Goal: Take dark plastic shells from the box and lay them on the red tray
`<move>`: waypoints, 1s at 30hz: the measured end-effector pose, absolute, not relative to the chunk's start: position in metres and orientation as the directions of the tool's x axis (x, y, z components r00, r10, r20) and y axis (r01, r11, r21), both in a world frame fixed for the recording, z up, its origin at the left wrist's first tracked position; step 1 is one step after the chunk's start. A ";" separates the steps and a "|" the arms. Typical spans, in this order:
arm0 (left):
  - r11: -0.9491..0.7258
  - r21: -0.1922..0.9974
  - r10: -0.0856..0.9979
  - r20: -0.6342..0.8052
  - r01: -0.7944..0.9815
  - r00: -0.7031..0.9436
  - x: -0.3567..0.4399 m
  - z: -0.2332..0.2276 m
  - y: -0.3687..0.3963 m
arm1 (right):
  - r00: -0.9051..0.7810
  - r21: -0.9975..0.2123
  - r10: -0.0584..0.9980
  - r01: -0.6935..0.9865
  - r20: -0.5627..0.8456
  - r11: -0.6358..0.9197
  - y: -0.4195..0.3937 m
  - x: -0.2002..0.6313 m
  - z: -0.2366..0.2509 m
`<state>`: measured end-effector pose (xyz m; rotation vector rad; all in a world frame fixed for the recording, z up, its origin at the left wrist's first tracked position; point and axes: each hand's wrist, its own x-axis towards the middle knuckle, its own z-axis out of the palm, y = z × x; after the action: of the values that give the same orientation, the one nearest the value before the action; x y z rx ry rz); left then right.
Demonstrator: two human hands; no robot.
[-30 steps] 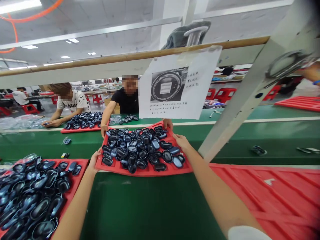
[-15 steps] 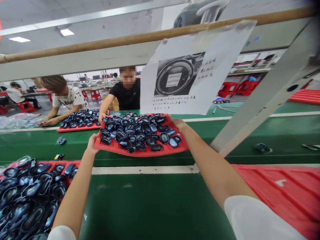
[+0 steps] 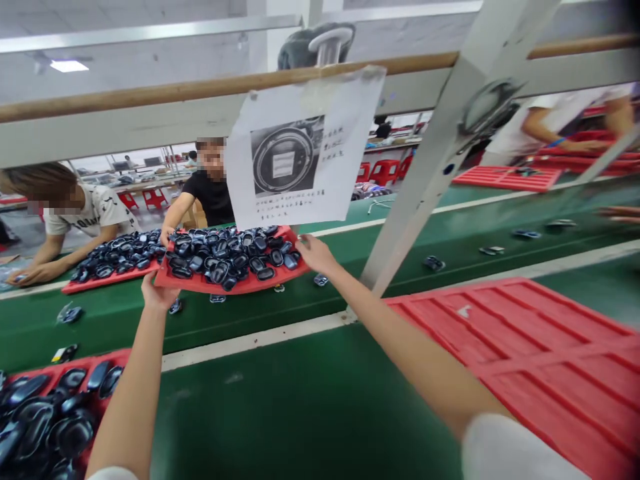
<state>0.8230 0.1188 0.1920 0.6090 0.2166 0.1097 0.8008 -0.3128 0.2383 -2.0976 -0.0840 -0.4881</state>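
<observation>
We hold a red tray of dark oval parts out over the green desk.

Our left hand grips the tray's near left corner and our right hand its right edge, fingers curled over the rim — the tray is lifted clear of the desk. Across from us, a co-worker's hand rests at its far left corner. A few loose parts lie on the desk under it. A printed sheet hangs from a wooden rail just above, and empty red trays sit to our right — a second heaped tray lies further left.
</observation>
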 end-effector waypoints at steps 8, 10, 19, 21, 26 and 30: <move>0.704 0.703 0.117 -0.255 0.101 0.960 0.813 0.201 0.090 | 0.907 -0.365 -0.341 -0.239 0.248 -0.900 -0.437 0.560 0.138; 0.668 0.734 0.161 -0.304 0.123 0.939 0.809 0.200 0.080 | 0.876 -0.329 -0.378 -0.277 0.300 -0.903 -0.454 0.523 0.108; 0.653 0.749 0.248 -0.352 0.112 0.903 0.802 0.190 0.059 | 0.908 -0.517 0.196 0.376 0.369 -0.769 -0.294 0.598 0.087; 0.669 0.738 0.267 -0.345 0.084 0.900 0.806 0.196 0.056 | 0.863 -0.475 0.361 0.499 0.355 -0.725 -0.236 0.654 0.094; 0.670 0.735 0.286 -0.385 0.104 0.878 0.821 0.203 0.047 | 0.833 -0.290 0.248 0.427 0.494 -0.856 -0.154 0.760 0.098; 0.696 0.715 0.290 -0.372 0.073 0.882 0.835 0.198 0.044 | 0.783 -0.299 0.161 0.407 0.600 -0.863 -0.147 0.803 0.093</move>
<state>0.8354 0.0440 0.1981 0.8002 0.4885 0.1267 0.8027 -0.1469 0.0929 -2.5572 -0.4285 -0.8080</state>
